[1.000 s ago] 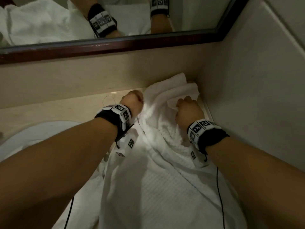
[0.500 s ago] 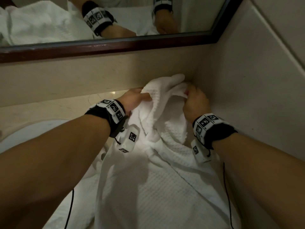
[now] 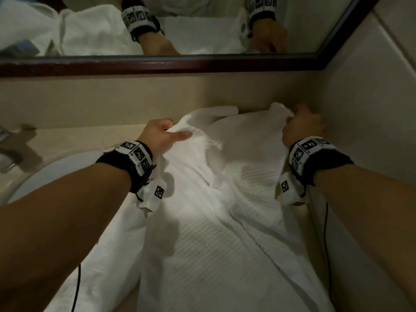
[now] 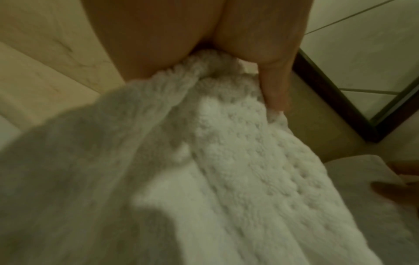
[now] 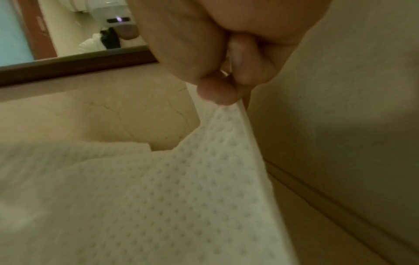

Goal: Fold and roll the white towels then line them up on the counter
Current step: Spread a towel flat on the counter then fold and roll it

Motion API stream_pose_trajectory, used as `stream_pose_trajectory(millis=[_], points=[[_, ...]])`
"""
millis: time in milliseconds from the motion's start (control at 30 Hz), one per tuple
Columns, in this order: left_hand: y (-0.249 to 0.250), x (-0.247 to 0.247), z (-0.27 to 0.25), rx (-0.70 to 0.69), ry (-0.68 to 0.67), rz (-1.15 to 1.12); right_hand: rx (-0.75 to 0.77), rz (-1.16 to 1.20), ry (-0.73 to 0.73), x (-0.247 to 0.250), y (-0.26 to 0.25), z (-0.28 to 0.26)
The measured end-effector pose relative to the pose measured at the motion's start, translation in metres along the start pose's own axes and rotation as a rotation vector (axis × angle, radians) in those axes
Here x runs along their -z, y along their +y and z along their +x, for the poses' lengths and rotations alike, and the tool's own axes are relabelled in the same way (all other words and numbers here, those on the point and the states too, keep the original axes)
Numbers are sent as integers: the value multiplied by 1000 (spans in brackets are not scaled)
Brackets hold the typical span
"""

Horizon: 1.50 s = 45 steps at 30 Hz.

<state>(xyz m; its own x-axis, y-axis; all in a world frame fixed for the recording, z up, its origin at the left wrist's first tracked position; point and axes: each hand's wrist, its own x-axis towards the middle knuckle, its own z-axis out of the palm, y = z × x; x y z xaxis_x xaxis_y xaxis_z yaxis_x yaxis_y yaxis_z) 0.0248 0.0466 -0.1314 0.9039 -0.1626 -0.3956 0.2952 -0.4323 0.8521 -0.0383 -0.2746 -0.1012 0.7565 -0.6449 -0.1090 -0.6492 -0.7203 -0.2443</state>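
While both hands pinch its far corners by the mirror [image 3: 157, 64], left hand [image 3: 157, 136] and right hand [image 3: 301, 127], the towel [image 3: 225, 221] runs lengthwise back from the fingers [image 5: 215, 93].

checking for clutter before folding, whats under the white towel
The white towel lies over the beige counter and the sink's right edge. Both hands pinch its far corners. Anything beneath it is covered.
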Motion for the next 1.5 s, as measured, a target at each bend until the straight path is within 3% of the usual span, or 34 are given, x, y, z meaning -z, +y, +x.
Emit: stream_pose_trajectory(millis=[100, 200, 367, 600, 800, 967, 1133, 1200, 1333, 1500], points=[[-13, 8, -4, 10, 122, 37, -65, 60, -42, 1, -3, 9], [-28, 15, -5, 63, 224, -42, -78, 61, 13, 0, -4, 14], [-42, 24, -6, 126, 311, 126, -85, 63, 63, -5, -5, 17], [-49, 22, -2, 183, 204, 222, 129, 26, -33, -38, -7, 6], [-19, 6, 0, 232, 38, 230, 289, 41, -36, -57, -6, -16], [-14, -7, 9, 325, -122, 201, 280, 76, -267, -79, -4, -28], [-10, -9, 20, 212, -251, 204, 195, 104, -402, -90, 7, -37], [-14, -9, 24, 178, -186, 116, 185, 69, -426, -92, 9, -41], [-18, -2, 29, 144, 80, 22, 194, 3, -488, -95, 15, -38], [-31, 11, 41, 114, 370, -143, 128, 174, -508, -93, 16, -25]])
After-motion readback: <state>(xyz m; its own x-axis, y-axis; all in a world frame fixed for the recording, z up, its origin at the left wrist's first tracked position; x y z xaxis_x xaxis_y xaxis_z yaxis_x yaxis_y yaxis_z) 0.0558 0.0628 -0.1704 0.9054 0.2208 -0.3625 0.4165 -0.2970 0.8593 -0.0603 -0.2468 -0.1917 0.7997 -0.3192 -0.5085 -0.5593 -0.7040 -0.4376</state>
